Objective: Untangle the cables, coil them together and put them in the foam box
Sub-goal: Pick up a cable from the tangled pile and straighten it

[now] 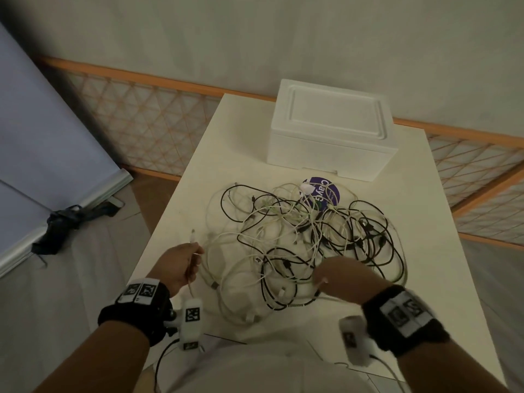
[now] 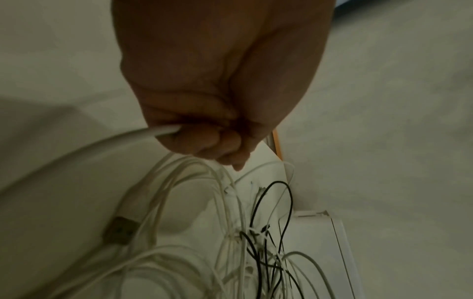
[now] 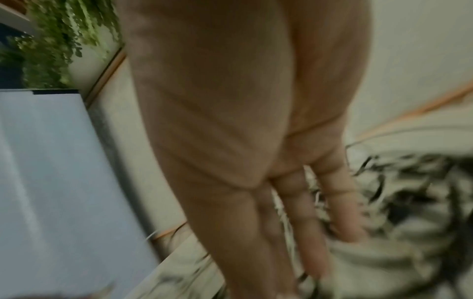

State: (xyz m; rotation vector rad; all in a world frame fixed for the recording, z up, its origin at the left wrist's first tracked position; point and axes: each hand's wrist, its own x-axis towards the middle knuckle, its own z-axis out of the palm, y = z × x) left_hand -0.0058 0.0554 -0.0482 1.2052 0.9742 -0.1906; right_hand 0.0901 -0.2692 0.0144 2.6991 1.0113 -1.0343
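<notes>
A tangle of white and black cables lies in the middle of the white table. My left hand grips one white cable at the heap's left edge; its plug end sticks up past my fist. In the left wrist view the fingers are curled round that cable. My right hand reaches into the near side of the heap with straight fingers among the cables; that view is blurred. The closed white foam box stands at the table's far end.
A round purple sticker lies under the heap's far edge, in front of the box. A USB plug rests near my left hand. Left of the table stands a pale panel. A lattice fence runs behind.
</notes>
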